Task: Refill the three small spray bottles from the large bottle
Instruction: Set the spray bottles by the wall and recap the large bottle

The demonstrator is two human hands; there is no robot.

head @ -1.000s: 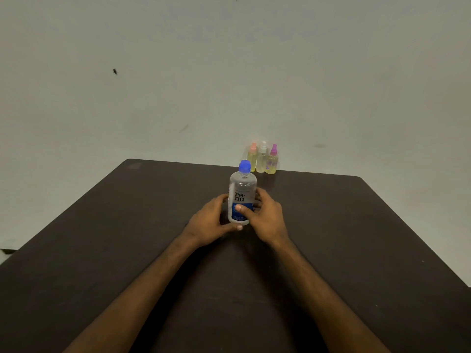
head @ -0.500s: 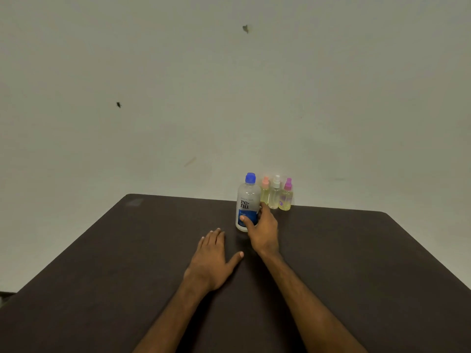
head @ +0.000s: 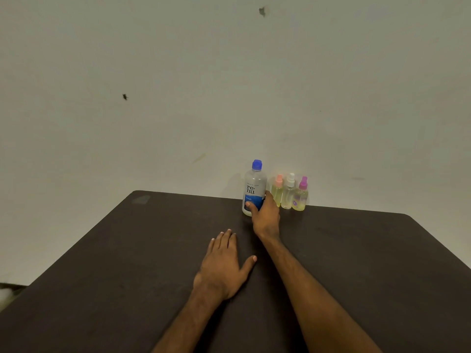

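Right hand (head: 265,215): fingers clamped on bottle (head: 254,187).
Left hand (head: 224,263): flat, fingers straight, near bottle.
Sprays (head: 289,193): beside bottle, all capped; refill unconfirmed.

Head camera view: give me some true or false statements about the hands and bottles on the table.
1. The right hand grips the large clear plastic bottle. True.
2. The three small yellowish spray bottles stand upright beside the large bottle. True.
3. The left hand holds a small spray bottle. False: it lies flat on the dark table, holding nothing.
4. The large bottle's blue cap is off. False: it is on.
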